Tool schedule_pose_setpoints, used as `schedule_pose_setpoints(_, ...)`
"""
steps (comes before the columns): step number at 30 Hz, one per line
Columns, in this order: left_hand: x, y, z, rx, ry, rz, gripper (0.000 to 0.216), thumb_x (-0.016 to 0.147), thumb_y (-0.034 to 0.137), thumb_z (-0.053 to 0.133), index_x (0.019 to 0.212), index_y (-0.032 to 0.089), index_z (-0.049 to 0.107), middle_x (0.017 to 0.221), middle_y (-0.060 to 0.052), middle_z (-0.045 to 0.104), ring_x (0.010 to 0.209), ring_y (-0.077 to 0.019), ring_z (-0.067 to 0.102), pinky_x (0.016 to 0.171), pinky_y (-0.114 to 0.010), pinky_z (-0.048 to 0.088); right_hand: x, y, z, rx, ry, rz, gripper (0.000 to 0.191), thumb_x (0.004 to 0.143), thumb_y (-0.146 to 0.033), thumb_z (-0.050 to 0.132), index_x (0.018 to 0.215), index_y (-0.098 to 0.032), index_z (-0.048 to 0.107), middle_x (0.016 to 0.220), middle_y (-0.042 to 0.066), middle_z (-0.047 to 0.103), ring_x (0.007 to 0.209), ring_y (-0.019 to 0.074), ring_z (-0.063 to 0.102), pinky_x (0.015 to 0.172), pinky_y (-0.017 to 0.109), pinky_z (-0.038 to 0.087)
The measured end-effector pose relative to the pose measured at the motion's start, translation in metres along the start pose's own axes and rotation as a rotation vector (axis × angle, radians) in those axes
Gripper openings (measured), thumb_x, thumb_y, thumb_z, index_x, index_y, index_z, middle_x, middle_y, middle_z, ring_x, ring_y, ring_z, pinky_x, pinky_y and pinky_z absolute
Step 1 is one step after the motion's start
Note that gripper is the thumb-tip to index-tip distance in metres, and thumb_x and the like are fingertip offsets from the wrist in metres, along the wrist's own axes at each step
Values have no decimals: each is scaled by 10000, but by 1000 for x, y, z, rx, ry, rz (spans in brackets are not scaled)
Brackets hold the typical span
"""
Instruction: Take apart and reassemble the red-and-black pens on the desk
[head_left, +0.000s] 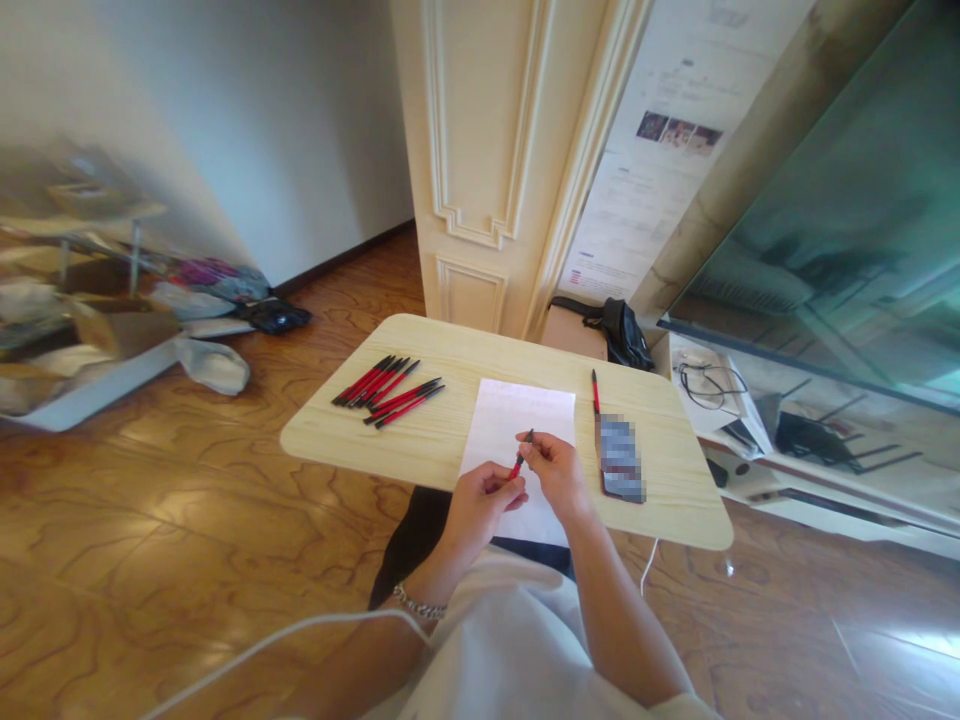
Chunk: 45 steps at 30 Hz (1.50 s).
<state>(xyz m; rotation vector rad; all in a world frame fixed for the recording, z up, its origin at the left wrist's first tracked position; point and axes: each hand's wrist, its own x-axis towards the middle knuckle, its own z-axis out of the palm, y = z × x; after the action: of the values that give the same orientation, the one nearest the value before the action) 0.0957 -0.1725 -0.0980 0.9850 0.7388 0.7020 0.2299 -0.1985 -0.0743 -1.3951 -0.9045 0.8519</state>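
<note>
Both my hands hold one red pen with a black tip (pixel 520 455) over a white sheet of paper (pixel 517 420) on a small light wooden table (pixel 420 440). My left hand (pixel 480 505) is closed round the pen's lower end. My right hand (pixel 555 470) pinches its upper, black-tipped end. A pile of several red and black pens (pixel 390 388) lies on the table's left part. One single red pen (pixel 595 390) lies to the right of the paper, above a phone (pixel 620 458).
A cream panelled door (pixel 487 150) stands behind the table. A black bag (pixel 622 330) lies at the door's foot. Clutter and bags (pixel 210 300) sit on the wooden floor at left. A glass cabinet with cables (pixel 810 400) stands at right. A white cable (pixel 300 630) crosses my lap.
</note>
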Motion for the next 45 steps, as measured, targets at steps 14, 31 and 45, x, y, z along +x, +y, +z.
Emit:
schedule_pose_setpoints(14, 0, 3, -3, -85, -161, -106, 366, 758, 432, 662, 927, 108, 643, 838, -124, 709, 715, -201, 680, 694, -322, 525, -1, -11, -7, 207, -9, 104, 376, 805, -498, 543, 1020, -206, 641, 921, 71, 679, 761, 156, 590, 592, 248, 403)
schedule_pose_setpoints(31, 1, -8, 2, -16, -87, -27, 268, 689, 362, 732, 782, 134, 625, 692, -60, 702, 633, -174, 657, 647, -304, 509, -6, 3, 9, 122, 146, 54, 273, 683, -418, 708, 694, -193, 554, 582, -42, 510, 525, 96, 429, 506, 238, 330)
schedule_pose_setpoints(45, -1, -11, 0, 86, -65, 41, 248, 714, 354, 713, 798, 134, 636, 687, -56, 698, 636, -163, 645, 629, -268, 488, -5, 3, 1, 128, 36, 64, 238, 731, -406, 656, 759, -171, 632, 714, 30, 652, 597, 118, 512, 574, 255, 384)
